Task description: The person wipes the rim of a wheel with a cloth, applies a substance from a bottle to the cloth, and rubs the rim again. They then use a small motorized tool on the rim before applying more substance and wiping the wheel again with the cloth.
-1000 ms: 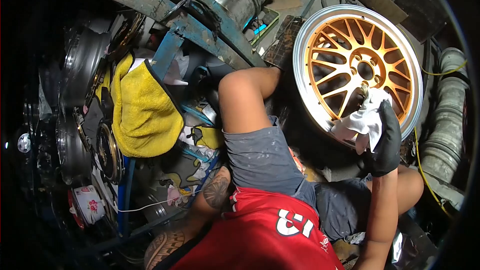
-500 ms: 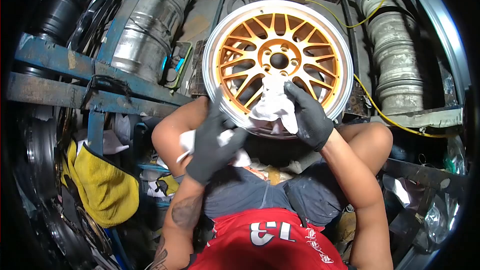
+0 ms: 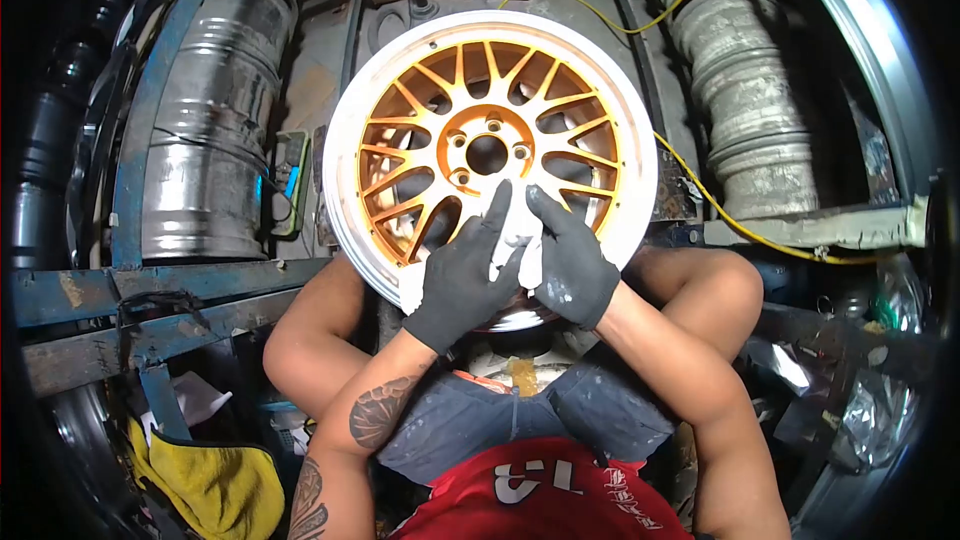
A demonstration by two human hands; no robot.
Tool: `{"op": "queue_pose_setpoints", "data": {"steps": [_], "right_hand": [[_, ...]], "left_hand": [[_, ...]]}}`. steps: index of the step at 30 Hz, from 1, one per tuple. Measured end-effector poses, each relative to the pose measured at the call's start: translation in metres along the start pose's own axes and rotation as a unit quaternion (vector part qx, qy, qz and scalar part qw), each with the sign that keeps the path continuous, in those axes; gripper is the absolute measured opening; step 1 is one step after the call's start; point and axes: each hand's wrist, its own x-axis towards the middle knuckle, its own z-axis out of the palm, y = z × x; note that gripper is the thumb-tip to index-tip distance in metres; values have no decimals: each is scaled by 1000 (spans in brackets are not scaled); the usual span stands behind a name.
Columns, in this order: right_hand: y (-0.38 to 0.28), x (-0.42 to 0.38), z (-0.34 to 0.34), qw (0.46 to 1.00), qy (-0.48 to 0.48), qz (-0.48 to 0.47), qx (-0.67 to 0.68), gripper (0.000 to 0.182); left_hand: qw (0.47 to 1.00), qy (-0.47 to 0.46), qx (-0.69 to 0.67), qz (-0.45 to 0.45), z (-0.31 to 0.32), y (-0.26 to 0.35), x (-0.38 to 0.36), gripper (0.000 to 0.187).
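Observation:
An alloy wheel with orange mesh spokes and a polished silver lip stands upright between my knees. Both hands wear dark gloves. My left hand and my right hand are pressed together on the wheel's lower spokes. A white cloth is pinched between them, mostly hidden by the fingers. My bare knees flank the wheel on either side.
A bare metal rim barrel stands at the left behind a blue steel frame. Another grey rim stack is at the right, with a yellow cable running past it. A yellow towel lies at the lower left.
The view has swung from the left clutter to centre on the wheel. My left hand came up from my side and joined my right hand on the white cloth at the lower spokes.

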Motion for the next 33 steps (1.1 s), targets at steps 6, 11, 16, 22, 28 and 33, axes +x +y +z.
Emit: {"op": "queue_pose_setpoints", "data": {"steps": [6, 11, 16, 22, 28, 33], "right_hand": [[13, 12, 4, 996, 80, -26, -26, 39], [16, 13, 4, 994, 85, -40, -57, 39], [12, 10, 14, 993, 107, -34, -26, 38], [11, -1, -2, 812, 89, -135, -561, 38], [15, -3, -3, 796, 104, -168, -573, 42], [17, -3, 7, 960, 124, -82, -237, 42]], "left_hand": [[999, 31, 36, -7, -8, -10, -5, 73], [997, 43, 9, -65, -17, -8, -6, 73], [997, -43, -61, -18, -22, -1, -20, 73], [993, -14, -111, -23, -33, -2, -13, 71], [999, 22, -44, -19, -16, -6, -15, 69], [992, -15, -79, -100, -10, -7, -15, 63]]}}
